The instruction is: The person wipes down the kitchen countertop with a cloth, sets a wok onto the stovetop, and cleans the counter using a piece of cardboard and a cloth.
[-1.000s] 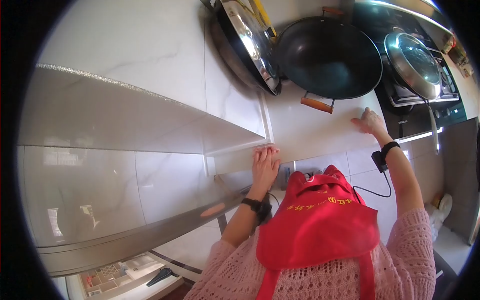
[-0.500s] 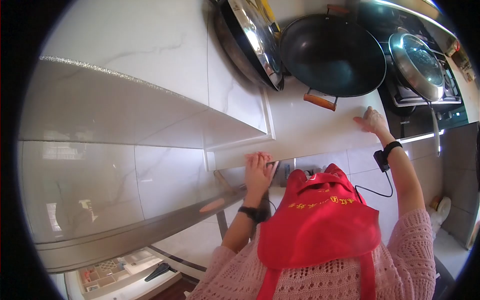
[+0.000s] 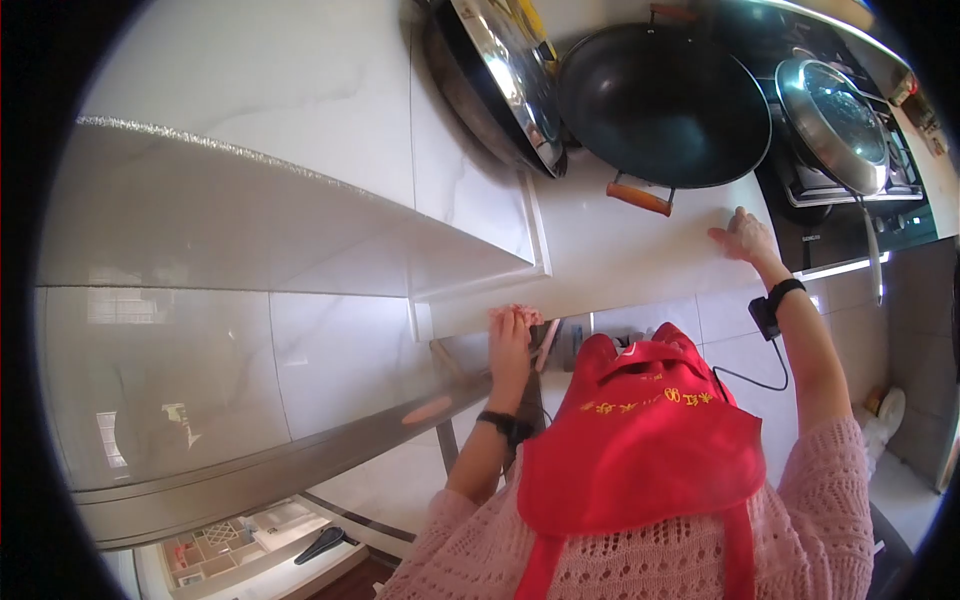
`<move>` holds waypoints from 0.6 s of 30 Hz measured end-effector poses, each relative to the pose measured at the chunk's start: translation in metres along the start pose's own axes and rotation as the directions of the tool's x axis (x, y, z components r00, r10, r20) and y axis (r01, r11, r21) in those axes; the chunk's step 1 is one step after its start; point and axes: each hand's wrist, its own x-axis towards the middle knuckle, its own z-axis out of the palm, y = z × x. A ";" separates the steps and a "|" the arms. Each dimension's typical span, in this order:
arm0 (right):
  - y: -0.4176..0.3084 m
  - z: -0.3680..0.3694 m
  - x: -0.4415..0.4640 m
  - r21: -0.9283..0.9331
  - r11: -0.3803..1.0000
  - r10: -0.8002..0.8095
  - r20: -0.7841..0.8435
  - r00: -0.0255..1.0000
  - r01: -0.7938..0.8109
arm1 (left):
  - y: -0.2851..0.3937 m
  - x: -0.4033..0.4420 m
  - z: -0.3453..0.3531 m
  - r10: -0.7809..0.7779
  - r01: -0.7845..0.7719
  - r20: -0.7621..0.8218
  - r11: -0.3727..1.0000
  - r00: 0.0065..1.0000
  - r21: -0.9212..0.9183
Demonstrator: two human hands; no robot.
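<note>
Fingers close together, the left hand (image 3: pixel 510 345) has a pink cloth (image 3: pixel 527 313) at its fingertips, on the counter's (image 3: pixel 620 245) edge; I can't tell whether it grips it. The right hand (image 3: pixel 745 238) rests farther right, thumb spread. Beyond, the wok (image 3: pixel 665 105) shows its dark inside; the lidded pan's (image 3: pixel 832 125) contents are unclear.

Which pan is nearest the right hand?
The black wok with wooden handles; the glass-lidded pan sits farther right, on the stove, and the shiny-rimmed one farther left.
</note>
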 end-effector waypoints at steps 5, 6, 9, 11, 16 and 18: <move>0.003 0.006 0.005 -0.030 0.999 -0.013 -0.024 1.000 0.012 | -0.013 0.020 -0.008 -0.257 0.283 0.123 0.910 0.959 -0.302; 0.003 0.009 0.005 -0.051 0.998 -0.024 -0.074 0.997 0.020 | -0.016 0.019 -0.008 -0.293 0.316 0.119 0.897 0.949 -0.310; -0.001 0.007 0.002 -0.039 0.999 -0.014 -0.039 0.999 0.012 | -0.038 0.008 0.037 -0.398 0.376 0.137 0.621 0.907 -0.688; -0.004 0.002 0.000 -0.037 0.999 0.008 0.005 1.000 -0.008 | -0.031 0.012 0.035 -0.439 0.398 0.127 0.605 0.889 -0.690; -0.004 0.010 0.006 -0.060 0.998 0.016 -0.069 0.998 -0.020 | 0.001 0.023 0.041 -0.379 0.336 0.008 0.810 0.925 -0.480; 0.001 0.010 0.008 -0.012 1.000 -0.025 -0.082 0.996 0.024 | 0.013 0.032 0.034 -0.353 0.321 -0.018 0.871 0.936 -0.372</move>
